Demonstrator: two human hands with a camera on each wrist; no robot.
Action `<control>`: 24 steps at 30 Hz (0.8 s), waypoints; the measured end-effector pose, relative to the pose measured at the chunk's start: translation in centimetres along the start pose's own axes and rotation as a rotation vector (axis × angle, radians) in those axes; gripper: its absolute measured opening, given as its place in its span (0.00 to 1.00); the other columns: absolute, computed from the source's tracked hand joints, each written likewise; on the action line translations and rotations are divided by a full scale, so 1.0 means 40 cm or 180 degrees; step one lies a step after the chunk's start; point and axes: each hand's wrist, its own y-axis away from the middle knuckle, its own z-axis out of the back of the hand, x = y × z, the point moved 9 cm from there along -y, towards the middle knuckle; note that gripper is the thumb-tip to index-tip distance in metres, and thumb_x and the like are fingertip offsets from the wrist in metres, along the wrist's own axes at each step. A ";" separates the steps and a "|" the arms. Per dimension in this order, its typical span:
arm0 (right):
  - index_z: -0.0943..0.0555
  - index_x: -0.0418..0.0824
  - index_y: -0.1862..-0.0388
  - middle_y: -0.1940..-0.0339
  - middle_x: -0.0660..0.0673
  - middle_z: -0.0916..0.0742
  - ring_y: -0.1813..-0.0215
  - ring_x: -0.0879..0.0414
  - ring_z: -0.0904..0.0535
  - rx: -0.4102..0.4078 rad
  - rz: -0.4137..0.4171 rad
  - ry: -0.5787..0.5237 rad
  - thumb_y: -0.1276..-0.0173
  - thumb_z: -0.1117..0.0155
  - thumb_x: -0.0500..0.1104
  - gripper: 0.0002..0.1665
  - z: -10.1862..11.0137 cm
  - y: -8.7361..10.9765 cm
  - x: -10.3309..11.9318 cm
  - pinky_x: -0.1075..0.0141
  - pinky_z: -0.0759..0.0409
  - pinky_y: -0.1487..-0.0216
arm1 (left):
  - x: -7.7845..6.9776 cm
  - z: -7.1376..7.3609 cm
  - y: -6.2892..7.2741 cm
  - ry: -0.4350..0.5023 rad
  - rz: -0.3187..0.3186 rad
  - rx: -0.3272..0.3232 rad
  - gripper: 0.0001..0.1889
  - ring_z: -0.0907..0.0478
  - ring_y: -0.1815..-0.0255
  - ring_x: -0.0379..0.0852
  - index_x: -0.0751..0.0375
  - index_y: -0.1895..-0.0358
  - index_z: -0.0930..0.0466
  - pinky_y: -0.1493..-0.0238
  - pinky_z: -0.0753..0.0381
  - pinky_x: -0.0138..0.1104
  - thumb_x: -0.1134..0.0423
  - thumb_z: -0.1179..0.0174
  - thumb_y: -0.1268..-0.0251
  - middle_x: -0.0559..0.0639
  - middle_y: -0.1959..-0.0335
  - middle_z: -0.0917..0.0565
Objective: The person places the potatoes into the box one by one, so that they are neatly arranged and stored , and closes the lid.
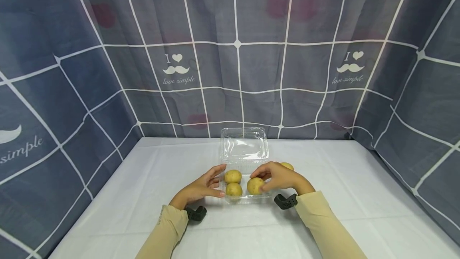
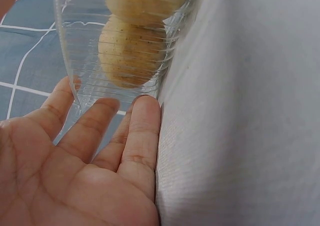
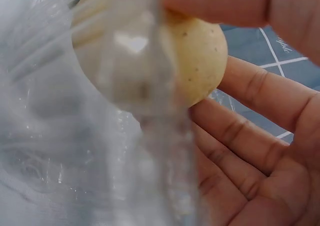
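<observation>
A clear plastic clamshell box [image 1: 245, 197] stands on the white table with its lid [image 1: 244, 145] raised at the back. Two potatoes, a rear one [image 1: 232, 176] and a front one [image 1: 234, 189], sit in its left half. My right hand [image 1: 278, 177] grips a third potato [image 1: 254, 186] at the box's right side, thumb and fingers around it; the right wrist view shows this potato [image 3: 202, 60] partly behind the clear wall. My left hand [image 1: 203, 187] is at the box's left side, fingers extended; in the left wrist view its fingertips [image 2: 146, 108] touch the ribbed wall.
Another potato [image 1: 287, 166] lies behind my right hand, mostly hidden by it. Dark checked curtains [image 1: 258, 67] enclose the back and both sides of the white-covered table [image 1: 143, 179]. A black wrist strap [image 1: 285, 201] is on each arm.
</observation>
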 end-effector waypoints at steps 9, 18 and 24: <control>0.15 0.21 0.44 0.46 0.32 0.10 0.46 0.50 0.11 -0.0032 0.0015 0.0106 0.40 0.27 0.28 0.24 -0.006 -0.006 0.010 0.64 0.12 0.41 | -0.005 -0.002 0.002 0.0007 -0.0017 0.0018 0.55 0.49 0.15 0.73 0.66 0.11 0.57 0.16 0.42 0.59 0.68 0.25 0.32 0.68 0.11 0.55; 0.12 0.26 0.44 0.48 0.39 0.08 0.49 0.56 0.11 0.0005 -0.0064 0.0345 0.39 0.23 0.32 0.23 -0.019 -0.015 0.003 0.66 0.13 0.43 | -0.008 -0.003 0.002 0.0028 -0.0051 0.0033 0.55 0.49 0.15 0.74 0.67 0.12 0.57 0.16 0.42 0.60 0.68 0.26 0.31 0.68 0.11 0.55; 0.11 0.29 0.45 0.48 0.41 0.07 0.49 0.54 0.10 0.0007 -0.0088 0.0481 0.38 0.22 0.33 0.22 -0.021 -0.017 0.002 0.63 0.12 0.42 | -0.006 -0.003 0.002 0.0017 -0.0042 0.0029 0.55 0.49 0.14 0.73 0.66 0.11 0.57 0.16 0.41 0.59 0.68 0.26 0.31 0.67 0.11 0.55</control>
